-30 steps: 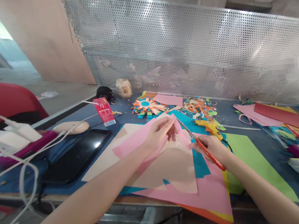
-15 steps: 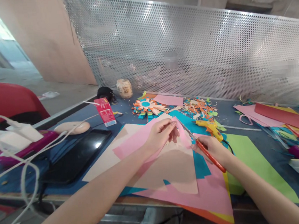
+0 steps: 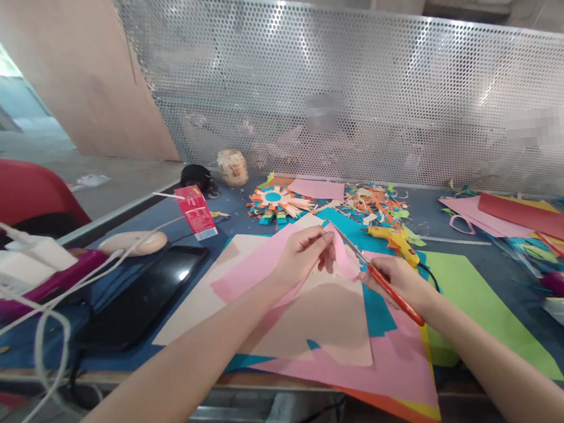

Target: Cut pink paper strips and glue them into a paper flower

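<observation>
My left hand [image 3: 308,254] pinches a small piece of pink paper [image 3: 346,258] between thumb and fingers; the piece curls down to the right. My right hand [image 3: 397,280] is closed round a pair of scissors [image 3: 392,294] with red handles, and the blades point up and left along the edge of the pink piece. How far the blades are apart is too small to tell. Beneath both hands lie overlapping coloured sheets, among them a beige sheet [image 3: 322,326] with a cut-out edge and a pink sheet [image 3: 399,366] under it.
A yellow glue gun [image 3: 396,241] lies beyond my right hand, near a green sheet [image 3: 488,312]. Further back are a layered paper flower [image 3: 273,198] and paper scraps [image 3: 373,203]. Leftward sit a red drink carton [image 3: 196,212], a black tablet [image 3: 146,299] and white cables [image 3: 57,323].
My hands stay nearly in place, with the scissors still at the pink paper. The pink piece bends a little differently. The whole view has shifted slightly.
</observation>
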`<act>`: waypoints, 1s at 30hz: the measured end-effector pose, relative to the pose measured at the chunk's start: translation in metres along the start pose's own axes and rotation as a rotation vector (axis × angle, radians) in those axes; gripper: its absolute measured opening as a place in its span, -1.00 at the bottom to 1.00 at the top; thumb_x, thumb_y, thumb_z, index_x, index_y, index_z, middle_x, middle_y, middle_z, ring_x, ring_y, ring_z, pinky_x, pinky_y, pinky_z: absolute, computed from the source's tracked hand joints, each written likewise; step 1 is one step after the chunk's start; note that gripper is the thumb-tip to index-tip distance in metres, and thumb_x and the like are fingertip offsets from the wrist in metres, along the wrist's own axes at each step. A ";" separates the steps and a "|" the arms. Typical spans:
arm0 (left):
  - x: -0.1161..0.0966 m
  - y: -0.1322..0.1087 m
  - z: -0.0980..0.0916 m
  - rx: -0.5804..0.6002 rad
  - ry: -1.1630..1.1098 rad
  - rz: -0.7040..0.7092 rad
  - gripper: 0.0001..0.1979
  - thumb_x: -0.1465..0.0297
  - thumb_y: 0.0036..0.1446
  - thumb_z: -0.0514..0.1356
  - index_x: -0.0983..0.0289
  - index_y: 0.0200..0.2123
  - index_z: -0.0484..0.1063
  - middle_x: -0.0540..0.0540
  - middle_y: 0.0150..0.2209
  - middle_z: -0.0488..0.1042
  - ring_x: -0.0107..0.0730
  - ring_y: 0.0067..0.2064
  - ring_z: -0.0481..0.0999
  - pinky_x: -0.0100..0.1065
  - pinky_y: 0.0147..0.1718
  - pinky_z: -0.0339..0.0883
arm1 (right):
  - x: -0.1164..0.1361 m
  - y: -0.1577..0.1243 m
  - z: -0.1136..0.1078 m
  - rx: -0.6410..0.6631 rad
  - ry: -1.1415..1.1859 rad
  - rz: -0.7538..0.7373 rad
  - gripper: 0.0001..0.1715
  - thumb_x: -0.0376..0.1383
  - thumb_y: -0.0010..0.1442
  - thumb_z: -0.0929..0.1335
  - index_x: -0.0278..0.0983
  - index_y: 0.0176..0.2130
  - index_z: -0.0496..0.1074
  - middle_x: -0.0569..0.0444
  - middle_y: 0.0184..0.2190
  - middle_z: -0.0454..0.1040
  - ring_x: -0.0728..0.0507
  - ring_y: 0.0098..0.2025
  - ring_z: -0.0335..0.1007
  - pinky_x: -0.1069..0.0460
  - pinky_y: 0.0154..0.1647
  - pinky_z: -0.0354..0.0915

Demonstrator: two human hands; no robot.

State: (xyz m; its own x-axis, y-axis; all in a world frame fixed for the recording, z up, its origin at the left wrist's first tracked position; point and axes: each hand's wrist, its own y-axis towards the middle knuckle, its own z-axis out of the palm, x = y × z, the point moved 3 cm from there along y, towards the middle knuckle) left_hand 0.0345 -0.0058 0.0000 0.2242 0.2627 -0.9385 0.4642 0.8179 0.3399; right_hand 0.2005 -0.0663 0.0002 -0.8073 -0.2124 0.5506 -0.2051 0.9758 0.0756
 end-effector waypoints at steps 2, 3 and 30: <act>0.002 0.000 0.000 -0.001 -0.001 -0.003 -0.63 0.12 0.03 0.14 0.31 -0.57 0.29 -0.05 -0.70 0.33 -0.55 -0.68 0.35 -0.50 -0.70 0.15 | 0.000 0.000 0.000 -0.010 -0.009 -0.009 -0.46 0.11 0.05 0.21 -0.25 -0.63 0.11 0.16 -0.67 0.14 0.02 -0.60 0.06 0.10 -0.60 0.05; 0.002 0.000 0.000 -0.003 -0.001 -0.002 -0.63 0.12 0.03 0.14 0.31 -0.57 0.29 -0.05 -0.70 0.33 -0.55 -0.68 0.35 -0.50 -0.70 0.15 | 0.000 0.000 0.001 -0.012 -0.010 -0.006 -0.46 0.11 0.05 0.20 -0.25 -0.63 0.12 0.16 -0.67 0.15 0.02 -0.61 0.06 0.10 -0.61 0.04; 0.011 0.006 0.000 0.078 1.013 0.256 -0.61 0.16 -0.09 0.20 0.24 -0.21 0.30 0.09 -0.21 0.44 -0.27 -0.18 0.41 -0.30 -0.20 0.25 | -0.012 0.004 -0.013 -0.223 0.502 0.026 -0.48 0.12 0.01 0.26 -0.26 -0.59 0.22 0.28 -0.84 0.04 0.07 -0.80 0.00 0.14 -0.79 -0.03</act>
State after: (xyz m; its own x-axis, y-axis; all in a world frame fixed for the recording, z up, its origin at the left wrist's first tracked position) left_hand 0.0397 0.0027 -0.0086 -0.4821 0.7585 -0.4386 0.5662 0.6517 0.5047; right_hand 0.2163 -0.0595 0.0048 -0.4359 -0.1909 0.8795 -0.0226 0.9793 0.2014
